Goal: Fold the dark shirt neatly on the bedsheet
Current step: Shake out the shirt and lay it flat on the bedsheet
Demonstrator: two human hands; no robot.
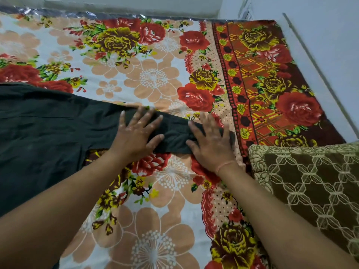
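The flowered bedsheet (155,78) fills nearly the whole frame, a smooth printed cotton with big red and yellow roses and peach blossoms on white, and a darker red-and-brown border band running down the right of centre. It lies flat with barely a crease. Along the top edge a strip of crinkled silvery foil (64,13) shows past it, and a pale wall closes the upper right corner.

The dark shirt (42,133) covers the left middle of the frame, a matte, near-black woven cloth spread flat on the sheet, its body running off the left edge. One sleeve (174,134) tapers out as a long narrow strip toward the centre right, stopping short of the border band.

At the lower right sits a brown cushion (310,183), plush, with a cream lattice of hexagons and a rounded edge just beside the sleeve's end.

The left hand (136,133) lies palm down on the sleeve, fingers spread wide, gripping nothing. The right hand (211,142) lies likewise flat and splayed over the sleeve's end, a thin pale band at its wrist, slightly blurred. Both forearms reach in from the bottom edge.

Open sheet lies above the sleeve across the upper centre, and below it between the forearms.
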